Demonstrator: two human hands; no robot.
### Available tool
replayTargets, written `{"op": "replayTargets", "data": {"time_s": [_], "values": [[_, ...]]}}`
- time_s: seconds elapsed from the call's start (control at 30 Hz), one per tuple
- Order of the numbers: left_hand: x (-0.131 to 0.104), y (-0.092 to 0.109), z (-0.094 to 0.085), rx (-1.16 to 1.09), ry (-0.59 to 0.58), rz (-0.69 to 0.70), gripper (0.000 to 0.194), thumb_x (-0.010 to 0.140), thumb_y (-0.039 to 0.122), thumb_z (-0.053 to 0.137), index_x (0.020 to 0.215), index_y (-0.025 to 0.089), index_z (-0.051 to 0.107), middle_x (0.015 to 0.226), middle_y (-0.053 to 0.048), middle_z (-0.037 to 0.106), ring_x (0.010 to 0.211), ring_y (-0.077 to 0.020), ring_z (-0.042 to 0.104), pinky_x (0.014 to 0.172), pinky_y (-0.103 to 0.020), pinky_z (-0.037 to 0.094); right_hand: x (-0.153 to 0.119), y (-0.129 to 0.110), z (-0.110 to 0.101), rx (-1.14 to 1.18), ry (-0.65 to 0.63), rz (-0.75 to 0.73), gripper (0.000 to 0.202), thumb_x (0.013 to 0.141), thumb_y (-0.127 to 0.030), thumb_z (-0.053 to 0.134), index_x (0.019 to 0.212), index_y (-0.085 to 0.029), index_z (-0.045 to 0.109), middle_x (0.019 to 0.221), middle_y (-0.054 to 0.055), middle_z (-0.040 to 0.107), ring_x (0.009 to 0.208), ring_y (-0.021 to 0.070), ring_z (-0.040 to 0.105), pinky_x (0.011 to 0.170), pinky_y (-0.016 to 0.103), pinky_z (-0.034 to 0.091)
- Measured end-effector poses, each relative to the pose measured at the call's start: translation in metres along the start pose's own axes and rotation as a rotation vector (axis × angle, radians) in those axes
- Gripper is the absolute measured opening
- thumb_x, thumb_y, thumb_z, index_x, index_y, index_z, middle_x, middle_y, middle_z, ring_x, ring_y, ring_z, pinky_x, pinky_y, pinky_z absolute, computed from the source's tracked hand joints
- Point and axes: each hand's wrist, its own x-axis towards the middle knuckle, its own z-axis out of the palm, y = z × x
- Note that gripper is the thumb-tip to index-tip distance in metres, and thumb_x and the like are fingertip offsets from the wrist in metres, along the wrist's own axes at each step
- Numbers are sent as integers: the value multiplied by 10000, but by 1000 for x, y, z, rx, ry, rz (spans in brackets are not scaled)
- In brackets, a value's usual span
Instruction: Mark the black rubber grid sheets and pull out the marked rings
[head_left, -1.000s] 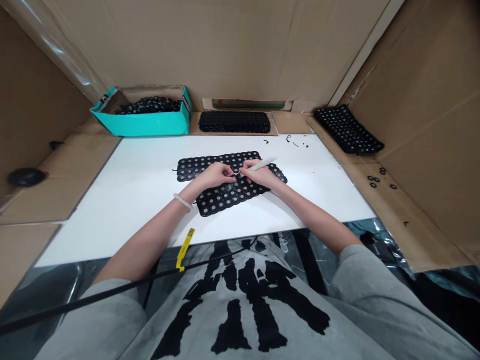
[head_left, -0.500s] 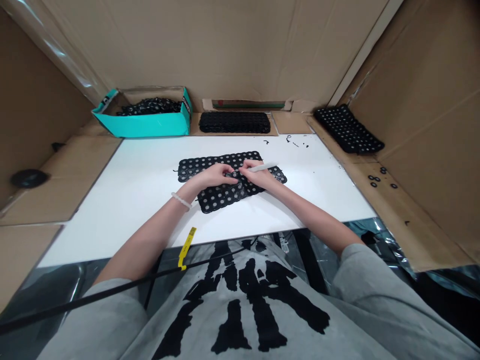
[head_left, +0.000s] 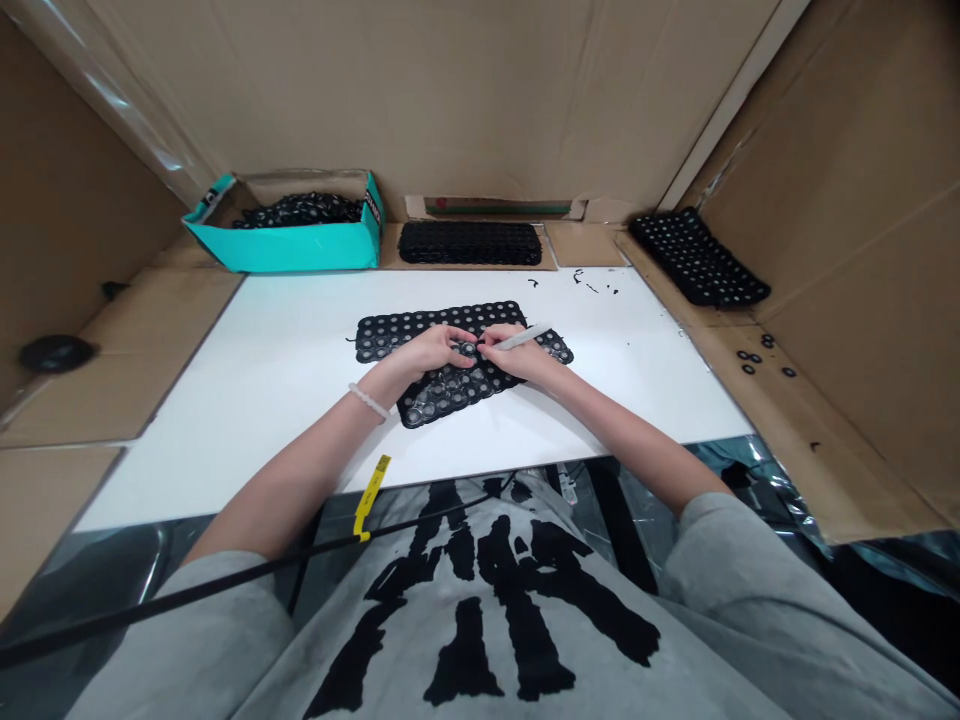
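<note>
Two black sheets with rows of round holes lie on the white board: a rear sheet (head_left: 390,325) and a front sheet (head_left: 431,400) that lies at an angle and partly overlaps it. My left hand (head_left: 431,348), with a pale bead bracelet at the wrist, grips the front sheet near its upper edge, thumb and fingers curved about one ring. My right hand (head_left: 510,350) is closed around a white pen-like tool (head_left: 529,336). The tool's tip points at the ring beside my left fingertips and is partly hidden by my fingers.
A turquoise box (head_left: 300,250) with black pieces stands back left. Behind the board lies a stack of black sheets (head_left: 470,243). Another perforated sheet (head_left: 697,258) rests on cardboard at right, near several small rings (head_left: 748,357). Black scraps (head_left: 585,282) lie far right on the board.
My left wrist has shifted slightly to the right, and my left fingers have moved a little. The front sheet's holes now catch more glare. The tool stays in my right hand.
</note>
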Motion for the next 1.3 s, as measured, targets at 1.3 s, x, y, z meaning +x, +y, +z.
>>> {"op": "replayTargets", "data": {"time_s": [1.3], "values": [[0, 2, -11, 347, -118, 138, 435, 610, 479, 766, 926, 196, 665, 895, -18, 690, 890, -236, 600, 808, -306, 424, -1, -4, -10, 102, -14, 123, 264, 838, -324, 535, 615, -205, 461, 524, -30, 551, 556, 132, 511, 619, 266, 374]]}}
